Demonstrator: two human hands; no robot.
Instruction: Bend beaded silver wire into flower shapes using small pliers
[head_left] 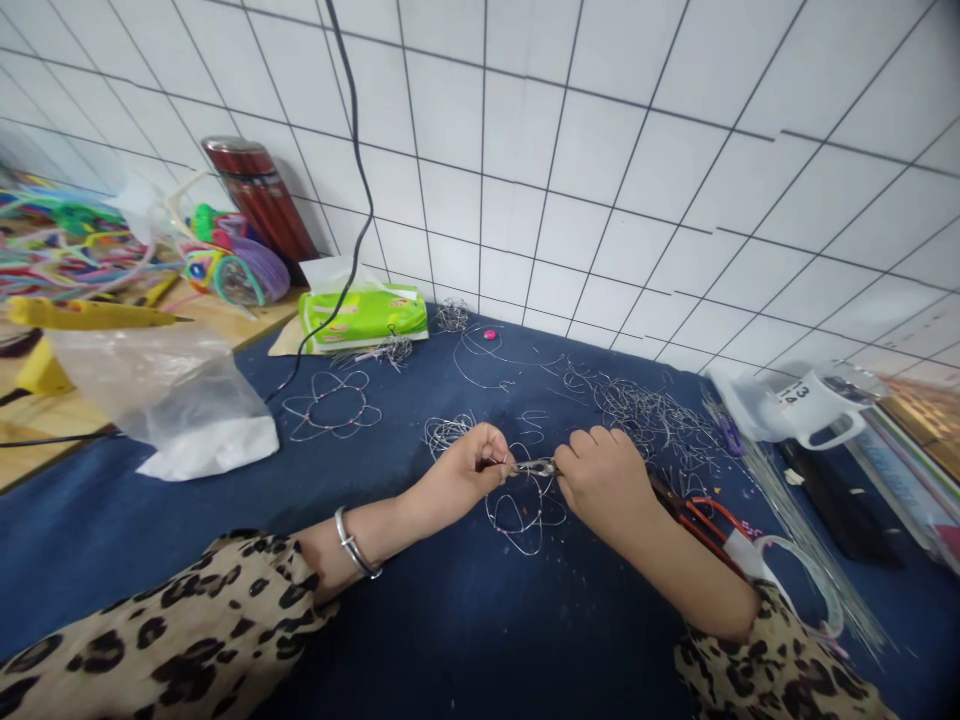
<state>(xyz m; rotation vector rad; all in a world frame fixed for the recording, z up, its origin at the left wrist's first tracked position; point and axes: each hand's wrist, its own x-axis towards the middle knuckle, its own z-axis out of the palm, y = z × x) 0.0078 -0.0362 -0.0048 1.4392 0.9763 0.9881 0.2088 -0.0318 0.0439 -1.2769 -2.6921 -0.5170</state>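
Observation:
Over the middle of the dark blue cloth, my left hand (469, 472) pinches a thin wire between thumb and fingertips. My right hand (606, 478) is closed around small pliers (536, 467), whose metal jaws point left to the pinched wire. Their handles are hidden in the fist. Just below the jaws is a flower-shaped wire piece (517, 528) with looped petals and small beads; whether it joins the pinched wire I cannot tell. A similar wire flower (334, 407) lies flat to the left. Behind my left hand sits a bundle of wire loops (448, 434).
Tangled wire pieces (652, 415) spread at the back right, near red-handled scissors (709, 520) and long straight wires (806, 545). A white mug (814, 408) stands at right. Leftward are a green tissue pack (367, 318), a plastic bag (180, 400) and a hanging black cable (360, 180).

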